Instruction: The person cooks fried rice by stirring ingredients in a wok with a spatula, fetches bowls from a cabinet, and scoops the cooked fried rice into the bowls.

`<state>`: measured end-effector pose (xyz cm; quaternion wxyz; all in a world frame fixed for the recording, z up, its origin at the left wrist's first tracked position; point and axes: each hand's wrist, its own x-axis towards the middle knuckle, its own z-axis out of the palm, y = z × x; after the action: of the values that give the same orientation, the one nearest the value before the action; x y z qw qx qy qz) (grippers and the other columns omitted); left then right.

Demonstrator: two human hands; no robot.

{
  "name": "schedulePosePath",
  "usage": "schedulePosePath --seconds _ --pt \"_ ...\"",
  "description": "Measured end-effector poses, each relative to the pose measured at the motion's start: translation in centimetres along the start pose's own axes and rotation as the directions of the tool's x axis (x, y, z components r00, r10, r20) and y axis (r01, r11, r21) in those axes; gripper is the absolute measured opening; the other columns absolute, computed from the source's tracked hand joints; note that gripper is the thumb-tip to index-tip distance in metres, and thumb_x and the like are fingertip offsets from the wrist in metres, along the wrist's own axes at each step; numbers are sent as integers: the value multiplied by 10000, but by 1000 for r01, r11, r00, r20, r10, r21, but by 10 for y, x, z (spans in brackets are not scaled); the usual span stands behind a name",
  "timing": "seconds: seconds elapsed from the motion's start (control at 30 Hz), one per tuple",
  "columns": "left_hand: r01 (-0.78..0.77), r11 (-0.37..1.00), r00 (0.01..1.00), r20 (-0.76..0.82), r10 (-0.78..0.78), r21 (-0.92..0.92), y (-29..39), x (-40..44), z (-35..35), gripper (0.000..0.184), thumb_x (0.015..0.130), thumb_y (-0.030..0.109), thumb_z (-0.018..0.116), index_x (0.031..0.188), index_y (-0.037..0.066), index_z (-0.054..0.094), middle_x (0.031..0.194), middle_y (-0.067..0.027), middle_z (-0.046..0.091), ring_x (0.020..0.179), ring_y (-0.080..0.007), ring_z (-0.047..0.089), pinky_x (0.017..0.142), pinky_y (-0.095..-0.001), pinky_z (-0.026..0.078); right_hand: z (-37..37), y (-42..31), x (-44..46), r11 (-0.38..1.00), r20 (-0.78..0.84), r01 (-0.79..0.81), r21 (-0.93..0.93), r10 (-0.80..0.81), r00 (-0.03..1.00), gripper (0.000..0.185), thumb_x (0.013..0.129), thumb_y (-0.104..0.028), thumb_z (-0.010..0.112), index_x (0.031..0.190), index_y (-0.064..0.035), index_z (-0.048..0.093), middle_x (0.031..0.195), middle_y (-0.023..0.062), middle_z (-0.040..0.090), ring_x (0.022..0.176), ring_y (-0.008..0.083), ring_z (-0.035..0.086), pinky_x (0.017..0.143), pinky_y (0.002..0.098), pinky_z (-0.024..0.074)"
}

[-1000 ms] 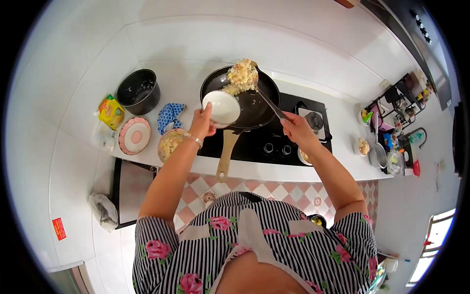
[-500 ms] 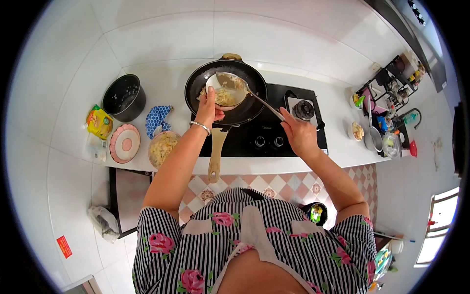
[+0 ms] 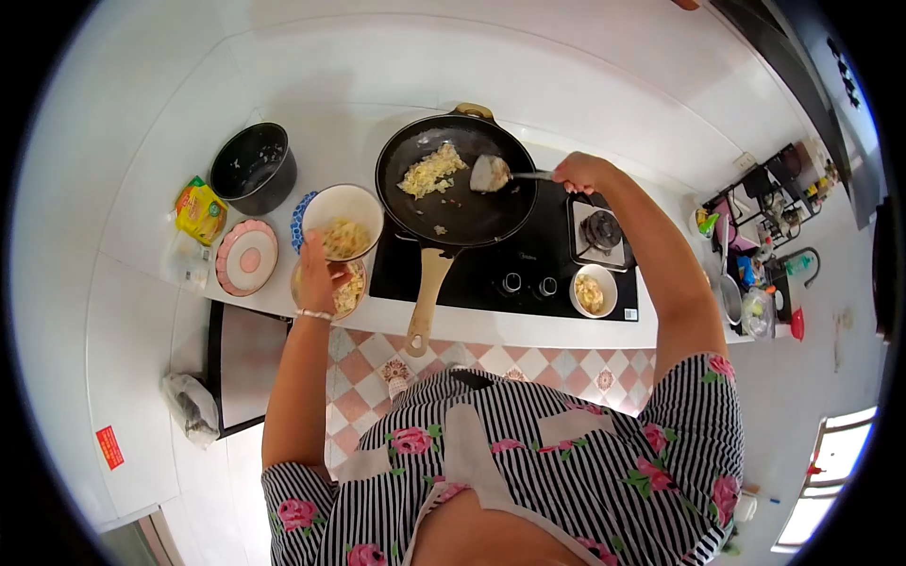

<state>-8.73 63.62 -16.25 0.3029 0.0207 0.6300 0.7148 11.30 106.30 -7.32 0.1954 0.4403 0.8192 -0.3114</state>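
My left hand (image 3: 319, 274) is closed on the rim of a white bowl (image 3: 370, 212) that is partly filled with yellowish chopped food and tilted over the counter left of the wok. Beneath it, partly hidden, is another bowl of similar food (image 3: 353, 292). My right hand (image 3: 583, 173) grips the handle of a spatula (image 3: 491, 174); its food-smeared blade is over the right side of the black wok (image 3: 462, 222). A heap of yellowish food (image 3: 434, 172) lies in the wok, with small bits scattered near it.
The wok sits on the black gas stove (image 3: 481, 292), its handle (image 3: 429, 302) jutting past the counter edge. A small white bowl of food (image 3: 593, 291) stands at the stove's front right. At left are a dark pot (image 3: 253, 170), pink-rimmed plate (image 3: 247, 258) and yellow packet (image 3: 200, 212).
My left hand and its bowl have moved from over the wok to the left. The spatula has left the bowl for the wok. A small food bowl now stands on the stove instead of the right counter.
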Motion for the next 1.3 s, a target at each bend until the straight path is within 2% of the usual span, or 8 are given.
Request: schedulePosePath --seconds 0.13,0.27,0.3,0.5,0.87,0.97,1.17,1.3 --pt "2 1000 999 -53 -1 22 -2 -16 -23 540 875 599 376 1083 105 435 842 -37 566 596 -96 525 525 -233 481 2 -27 51 997 15 -73 -25 73 997 319 799 -271 599 589 -35 554 529 41 515 401 132 415 355 288 309" --pt "9 1000 997 -77 -9 -1 -4 -28 -29 538 883 595 357 1081 100 432 840 -39 569 597 -94 528 518 -224 475 39 -45 58 910 -101 391 -138 -406 908 235 807 -272 599 884 -66 682 699 71 630 620 196 584 573 335 466" --pt "13 1000 996 -87 -13 -4 -5 -30 -30 536 885 593 354 1080 100 431 840 -40 570 596 -94 529 516 -222 474 45 -55 33 875 -183 367 -316 -435 881 252 809 -281 601 1029 -181 671 871 81 662 833 236 622 721 353 479" --pt "-1 1000 997 -73 -1 -27 -10 -30 -34 525 889 585 356 1087 105 432 840 -41 580 577 -91 528 487 -213 465 52 -50 -66 738 -258 374 -562 -586 768 235 836 -285 572 1035 -205 668 958 79 657 885 238 619 740 376 481" --pt "62 998 997 49 -61 -18 -7 -40 -25 590 851 618 415 1131 106 507 838 -21 601 596 -87 538 497 -216 472 -24 -16 -32 938 200 24 -347 49 979 234 821 -245 575 913 -44 652 552 9 519 464 104 435 412 275 334" --pt "176 984 960 216 -175 14 1 -58 -12 543 869 586 396 1098 103 493 841 -36 593 589 -97 544 521 -237 487 -9 -20 -32 981 227 53 -187 -9 974 238 827 -229 565 951 -43 648 555 11 523 465 106 437 427 276 339" --pt "340 917 812 427 -398 207 7 -110 66 592 833 597 461 1129 85 430 908 -76 568 666 -149 570 579 -271 516 42 10 -36 840 -295 363 -404 -495 817 257 839 -218 566 1059 -99 625 795 119 640 679 225 617 615 343 489" --pt "423 869 743 451 -495 256 -40 -128 111 603 828 567 500 1167 82 384 903 -86 567 666 -161 571 574 -278 518 84 -16 -82 754 -393 142 -641 -482 783 294 877 -224 520 1168 -191 546 931 130 633 821 298 628 685 408 513"
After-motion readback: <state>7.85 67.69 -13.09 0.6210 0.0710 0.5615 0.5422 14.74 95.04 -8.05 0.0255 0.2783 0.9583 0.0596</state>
